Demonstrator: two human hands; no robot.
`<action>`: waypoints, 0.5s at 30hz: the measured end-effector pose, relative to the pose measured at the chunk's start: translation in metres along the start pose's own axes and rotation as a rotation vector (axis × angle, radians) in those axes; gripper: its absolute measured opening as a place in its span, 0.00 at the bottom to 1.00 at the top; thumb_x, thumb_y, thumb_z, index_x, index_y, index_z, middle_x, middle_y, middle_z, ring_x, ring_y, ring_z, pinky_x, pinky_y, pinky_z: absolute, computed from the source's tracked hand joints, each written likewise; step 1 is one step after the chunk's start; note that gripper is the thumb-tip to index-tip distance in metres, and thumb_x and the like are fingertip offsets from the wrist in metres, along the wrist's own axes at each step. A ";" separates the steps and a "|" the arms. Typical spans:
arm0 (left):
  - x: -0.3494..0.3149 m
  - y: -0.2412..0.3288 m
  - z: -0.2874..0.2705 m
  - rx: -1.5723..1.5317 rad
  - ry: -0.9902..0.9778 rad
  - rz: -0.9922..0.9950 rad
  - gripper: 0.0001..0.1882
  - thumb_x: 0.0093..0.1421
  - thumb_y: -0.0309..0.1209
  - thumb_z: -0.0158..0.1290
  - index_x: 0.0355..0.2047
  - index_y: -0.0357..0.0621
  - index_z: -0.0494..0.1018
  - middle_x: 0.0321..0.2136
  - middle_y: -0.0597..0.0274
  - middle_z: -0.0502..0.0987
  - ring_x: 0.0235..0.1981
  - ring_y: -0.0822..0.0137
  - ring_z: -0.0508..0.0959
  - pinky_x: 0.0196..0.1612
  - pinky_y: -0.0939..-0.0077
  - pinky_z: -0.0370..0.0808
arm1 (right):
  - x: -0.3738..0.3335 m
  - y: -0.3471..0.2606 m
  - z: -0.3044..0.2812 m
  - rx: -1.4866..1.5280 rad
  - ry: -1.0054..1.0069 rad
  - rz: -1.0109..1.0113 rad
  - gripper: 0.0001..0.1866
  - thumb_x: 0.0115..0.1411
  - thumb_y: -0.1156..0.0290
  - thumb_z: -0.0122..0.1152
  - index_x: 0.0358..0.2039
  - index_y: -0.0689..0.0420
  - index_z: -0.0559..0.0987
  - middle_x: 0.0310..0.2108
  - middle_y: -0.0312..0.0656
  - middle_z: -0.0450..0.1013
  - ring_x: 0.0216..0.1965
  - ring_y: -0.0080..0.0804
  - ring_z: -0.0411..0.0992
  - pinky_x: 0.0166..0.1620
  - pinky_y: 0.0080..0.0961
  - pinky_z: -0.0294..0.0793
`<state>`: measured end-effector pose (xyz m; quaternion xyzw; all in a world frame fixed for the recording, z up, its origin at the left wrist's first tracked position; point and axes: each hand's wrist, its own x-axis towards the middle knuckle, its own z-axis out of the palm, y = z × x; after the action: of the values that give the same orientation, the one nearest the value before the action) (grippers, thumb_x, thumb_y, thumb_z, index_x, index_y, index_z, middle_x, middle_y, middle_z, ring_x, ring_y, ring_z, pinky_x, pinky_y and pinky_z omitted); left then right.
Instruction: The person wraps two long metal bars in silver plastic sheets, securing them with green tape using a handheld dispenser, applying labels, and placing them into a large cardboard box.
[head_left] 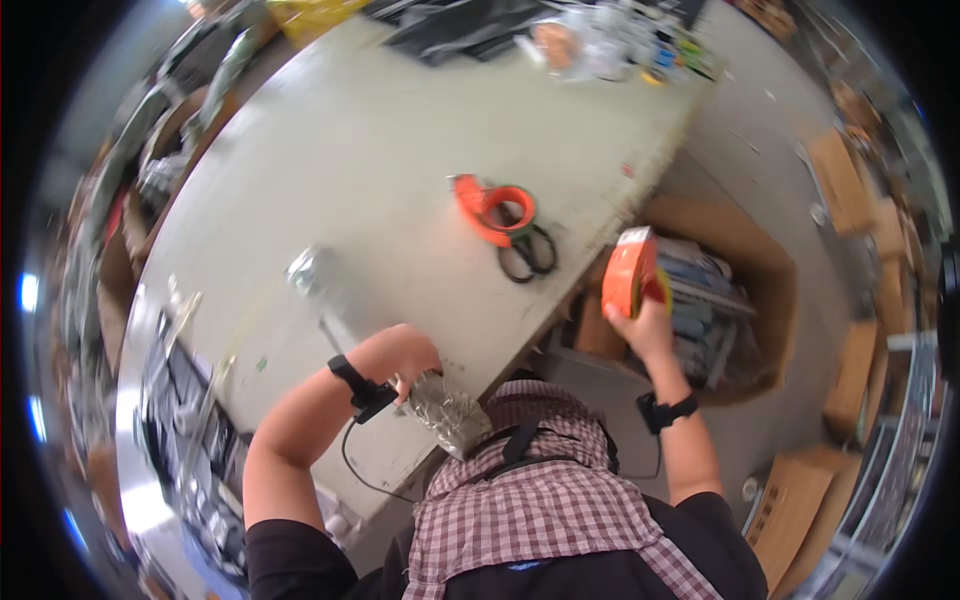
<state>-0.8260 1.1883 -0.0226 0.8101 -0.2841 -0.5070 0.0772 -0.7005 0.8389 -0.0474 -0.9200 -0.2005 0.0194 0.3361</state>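
My right hand (650,325) is closed around a roll of orange tape (628,272), held up beyond the table's right edge above an open carton. My left hand (405,355) is bent over the near part of the table, its fingers partly hidden, gripping the end of a package in crinkled clear wrap (450,415) that lies close against my body at the table edge. Farther up the table rest an orange tape dispenser (480,212) and a pair of scissors with dark handles (527,255), touching each other. A blurred clear-wrapped item (315,272) lies left of them.
The open carton (780,300) beside the table's right edge holds several wrapped pieces. Plastic bags and small items (620,45) sit at the far end near black sheeting (465,30). Dark plastic-wrapped goods (190,430) lie at the left. Flattened cardboard (800,500) stands at lower right.
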 end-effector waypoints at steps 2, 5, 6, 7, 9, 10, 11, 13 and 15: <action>-0.011 0.005 0.014 0.196 0.119 -0.067 0.34 0.23 0.41 0.68 0.39 0.56 0.76 0.37 0.65 0.77 0.45 0.62 0.72 0.48 0.61 0.65 | 0.066 0.016 0.010 -0.264 -0.042 -0.031 0.25 0.45 0.50 0.60 0.30 0.63 0.76 0.25 0.54 0.74 0.30 0.50 0.74 0.36 0.40 0.73; -0.031 0.032 0.040 0.152 0.527 -0.333 0.28 0.33 0.32 0.62 0.41 0.56 0.75 0.55 0.60 0.64 0.57 0.61 0.61 0.63 0.48 0.48 | 0.149 0.017 0.025 -0.496 -0.059 -0.232 0.21 0.46 0.52 0.60 0.27 0.61 0.77 0.22 0.54 0.74 0.27 0.51 0.74 0.34 0.42 0.73; -0.032 0.039 0.059 0.092 0.727 -0.391 0.27 0.41 0.28 0.56 0.46 0.54 0.73 0.57 0.55 0.60 0.60 0.59 0.58 0.64 0.49 0.44 | 0.172 0.026 0.034 -0.597 -0.091 -0.252 0.21 0.45 0.52 0.62 0.28 0.58 0.78 0.23 0.51 0.75 0.28 0.50 0.74 0.35 0.42 0.73; -0.034 0.055 0.075 0.040 0.900 -0.510 0.32 0.43 0.25 0.53 0.54 0.54 0.67 0.59 0.55 0.58 0.61 0.58 0.56 0.64 0.49 0.47 | 0.183 0.016 0.039 -0.603 -0.127 -0.264 0.20 0.45 0.51 0.63 0.31 0.54 0.79 0.25 0.49 0.75 0.30 0.50 0.74 0.35 0.41 0.73; -0.036 0.088 0.102 -0.140 1.128 -0.802 0.38 0.43 0.23 0.53 0.58 0.52 0.60 0.59 0.54 0.56 0.61 0.57 0.56 0.62 0.52 0.51 | 0.201 -0.014 0.033 -0.784 -0.245 -0.410 0.20 0.46 0.56 0.64 0.37 0.54 0.78 0.30 0.48 0.75 0.35 0.46 0.73 0.42 0.39 0.71; -0.036 0.103 0.113 -0.195 1.186 -0.950 0.38 0.43 0.23 0.53 0.58 0.51 0.59 0.59 0.54 0.55 0.60 0.57 0.56 0.62 0.54 0.52 | 0.209 0.002 0.038 -0.865 -0.034 -0.537 0.22 0.48 0.58 0.64 0.41 0.57 0.76 0.38 0.48 0.73 0.41 0.44 0.70 0.47 0.39 0.68; -0.033 0.115 0.131 -0.422 1.438 -0.987 0.33 0.45 0.24 0.54 0.55 0.47 0.63 0.56 0.51 0.61 0.56 0.54 0.63 0.59 0.59 0.59 | 0.201 -0.024 0.042 -0.771 0.041 -0.524 0.25 0.51 0.61 0.62 0.46 0.60 0.73 0.45 0.49 0.69 0.47 0.44 0.67 0.52 0.37 0.65; -0.030 0.125 0.190 -0.765 1.670 -1.220 0.26 0.47 0.27 0.56 0.50 0.42 0.68 0.48 0.47 0.68 0.48 0.51 0.69 0.52 0.63 0.66 | 0.169 -0.089 0.059 -0.369 -0.146 -0.613 0.25 0.52 0.62 0.61 0.48 0.61 0.72 0.47 0.50 0.68 0.50 0.42 0.66 0.53 0.35 0.64; -0.048 0.123 0.248 -0.659 1.626 -1.784 0.22 0.49 0.31 0.57 0.45 0.36 0.70 0.40 0.45 0.73 0.42 0.49 0.73 0.47 0.63 0.70 | 0.115 -0.142 0.086 0.115 -0.485 -0.636 0.26 0.54 0.63 0.60 0.51 0.63 0.69 0.51 0.50 0.66 0.54 0.40 0.63 0.56 0.33 0.61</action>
<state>-1.1032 1.1531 -0.0518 0.7405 0.6333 0.2171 0.0589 -0.6605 1.0339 -0.0137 -0.7605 -0.5474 0.1420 0.3192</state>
